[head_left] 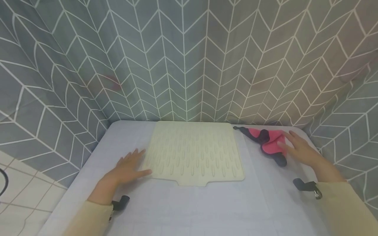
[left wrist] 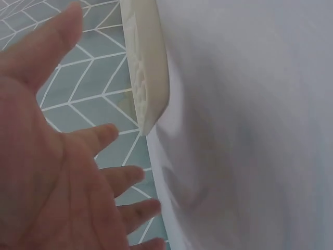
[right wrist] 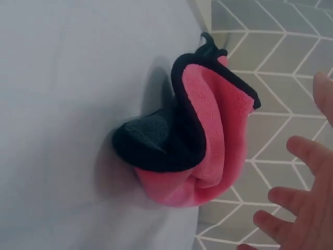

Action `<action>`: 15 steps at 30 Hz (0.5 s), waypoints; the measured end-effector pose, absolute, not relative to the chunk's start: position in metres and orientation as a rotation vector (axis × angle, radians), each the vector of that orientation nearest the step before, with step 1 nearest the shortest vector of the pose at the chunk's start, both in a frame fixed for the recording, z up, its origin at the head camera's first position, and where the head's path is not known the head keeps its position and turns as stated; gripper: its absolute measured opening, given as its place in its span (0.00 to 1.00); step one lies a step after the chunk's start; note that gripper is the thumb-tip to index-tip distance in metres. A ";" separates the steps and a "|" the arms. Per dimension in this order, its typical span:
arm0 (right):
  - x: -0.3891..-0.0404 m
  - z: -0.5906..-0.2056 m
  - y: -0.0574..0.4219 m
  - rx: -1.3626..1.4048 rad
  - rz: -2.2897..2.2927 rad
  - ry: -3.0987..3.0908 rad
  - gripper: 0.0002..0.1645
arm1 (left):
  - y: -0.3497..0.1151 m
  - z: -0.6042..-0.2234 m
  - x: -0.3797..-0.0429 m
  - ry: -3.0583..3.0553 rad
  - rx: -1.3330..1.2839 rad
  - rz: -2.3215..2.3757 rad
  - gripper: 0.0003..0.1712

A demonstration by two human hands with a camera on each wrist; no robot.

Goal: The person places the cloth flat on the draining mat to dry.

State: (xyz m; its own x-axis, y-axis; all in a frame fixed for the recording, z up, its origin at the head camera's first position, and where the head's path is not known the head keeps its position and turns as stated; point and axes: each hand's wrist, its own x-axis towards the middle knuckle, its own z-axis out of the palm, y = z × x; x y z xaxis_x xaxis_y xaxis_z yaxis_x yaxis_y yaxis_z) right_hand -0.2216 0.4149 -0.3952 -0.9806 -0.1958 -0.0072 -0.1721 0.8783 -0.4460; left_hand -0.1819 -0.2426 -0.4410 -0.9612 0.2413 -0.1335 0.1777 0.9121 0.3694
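A cream-coloured ribbed board with a short tab at its front edge lies flat on the white-covered table. My left hand is spread beside the board's left edge, thumb reaching toward its front left corner. In the left wrist view the fingers of this hand are apart and hold nothing, with the board's edge beyond them. A crumpled pink and dark grey cloth lies right of the board. My right hand hovers at the cloth's right side, fingers extended. The right wrist view shows the cloth bunched up, the fingertips apart from it.
The table has a white cloth cover with rounded far corners. A grey curtain with white chevron lines hangs right behind the table and along both sides. White floor tiles show at the lower left. Dark camera mounts sit at both wrists.
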 end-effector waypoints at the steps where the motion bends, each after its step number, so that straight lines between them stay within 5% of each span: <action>1: -0.225 -0.396 0.415 -0.298 -0.734 2.991 0.44 | -0.242 -0.442 -0.183 2.883 0.316 0.543 0.62; 15: -0.264 -0.415 0.425 -0.230 -1.051 3.034 0.36 | -0.234 -0.441 -0.184 2.836 0.339 0.532 0.63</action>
State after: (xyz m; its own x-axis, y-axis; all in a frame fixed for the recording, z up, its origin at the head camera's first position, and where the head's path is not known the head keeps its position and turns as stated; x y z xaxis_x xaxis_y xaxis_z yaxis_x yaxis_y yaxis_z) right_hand -0.2637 0.4255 -0.4154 -0.9868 -0.1089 0.1197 -0.1596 0.7770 -0.6090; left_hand -0.1845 -0.2339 -0.4405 -0.9454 0.2677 -0.1860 0.1820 0.9069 0.3799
